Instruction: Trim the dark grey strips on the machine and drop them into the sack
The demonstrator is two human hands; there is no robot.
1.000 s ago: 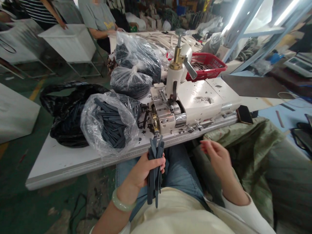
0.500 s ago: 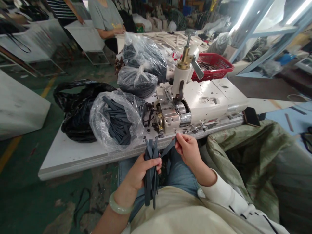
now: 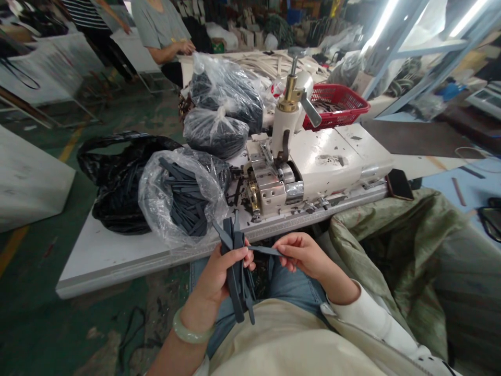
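we're watching the left hand [image 3: 215, 282] clench a bundle of grey strips [image 3: 237, 271] above the lap, just off the table [image 3: 117, 261] front edge, while the right hand [image 3: 303, 256] pinches one strip [image 3: 266, 250] running out sideways. a slack left grip could let the bundle slip, and a hard tug could scatter it onto the floor.

White work surface [image 3: 113, 256] w/ industrial sewing machine [image 3: 313, 162], clear bag [image 3: 151, 203] of dark grey strips [image 3: 182, 209], tied bags [image 3: 215, 133], black plastic bag [image 3: 117, 203], red basket [image 3: 336, 107], phone [image 3: 399, 184].
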